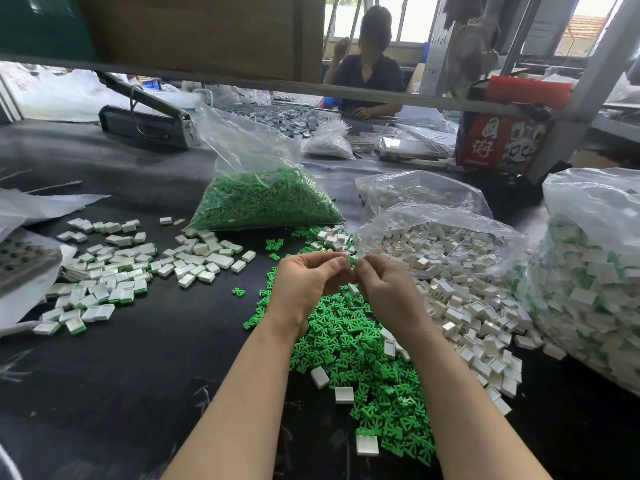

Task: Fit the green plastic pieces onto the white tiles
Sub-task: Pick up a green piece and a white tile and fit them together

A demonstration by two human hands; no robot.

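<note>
Above the loose green pieces (363, 355) near the tabletop's front edge, the left hand (306, 278) and right hand (384, 289) meet with fingers curled, pinching a white tile (344, 263) that is mostly hidden; whether a green piece is already fitted on it cannot be told.

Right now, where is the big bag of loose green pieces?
In the head view, the bag of green pieces lies on the black table beyond both hands, left of the bag of white tiles.
</note>
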